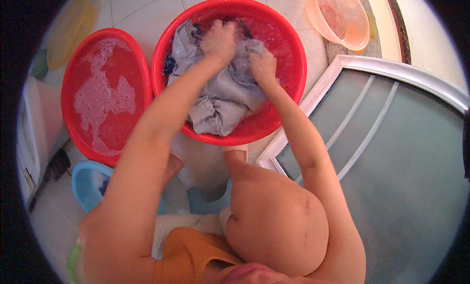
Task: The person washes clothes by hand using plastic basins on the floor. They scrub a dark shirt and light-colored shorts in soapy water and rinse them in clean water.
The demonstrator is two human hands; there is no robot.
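Observation:
A large red basin of water stands in front of me with a soaked grey garment bunched inside. My left hand is closed on the garment near the basin's far side, its fingers a little blurred. To the right and slightly nearer, my right hand grips another part of the same cloth, its fingertips partly hidden by wet folds. Dark cloth shows at the basin's left wall, and more dark fabric lies behind my hands.
Left of it, a second red basin holds water with white suds. A small blue basin sits nearer me. A yellow basin is far left, a peach plastic basin far right. A framed glass panel fills the right.

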